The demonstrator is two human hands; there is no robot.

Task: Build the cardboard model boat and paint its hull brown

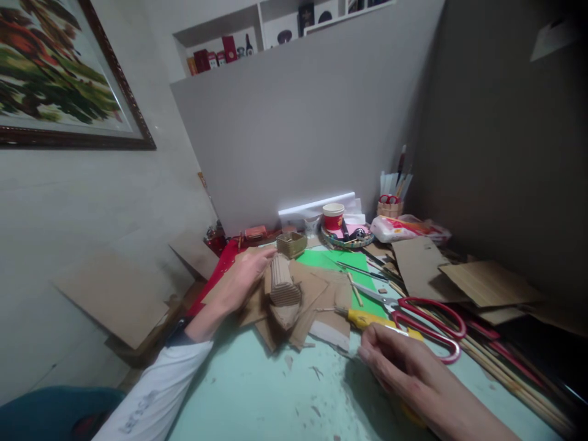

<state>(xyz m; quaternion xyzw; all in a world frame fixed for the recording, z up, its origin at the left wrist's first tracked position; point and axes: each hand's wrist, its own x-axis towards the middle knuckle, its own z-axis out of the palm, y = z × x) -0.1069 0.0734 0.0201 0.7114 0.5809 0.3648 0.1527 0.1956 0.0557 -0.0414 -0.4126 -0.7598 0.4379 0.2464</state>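
Here's our left hand (244, 273), loosely open, fingertips by the far left edge of the ridged block of layered tan cardboard (283, 283), contact unclear; the block sits mid-table on flat brown cardboard scraps (312, 294), while our right hand (399, 358), half curled, any hold hidden, is beside the yellow-handled tool (362, 318)

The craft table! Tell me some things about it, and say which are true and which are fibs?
1. The scissors have red handles. True.
2. The paper cup stands on the green sheet. False: it stands behind it.
3. The left hand is by the ridged cardboard. True.
4. The right hand grips the scissors. False: they lie on the table.
5. The tool by the right hand has a blue handle. False: it's yellow.
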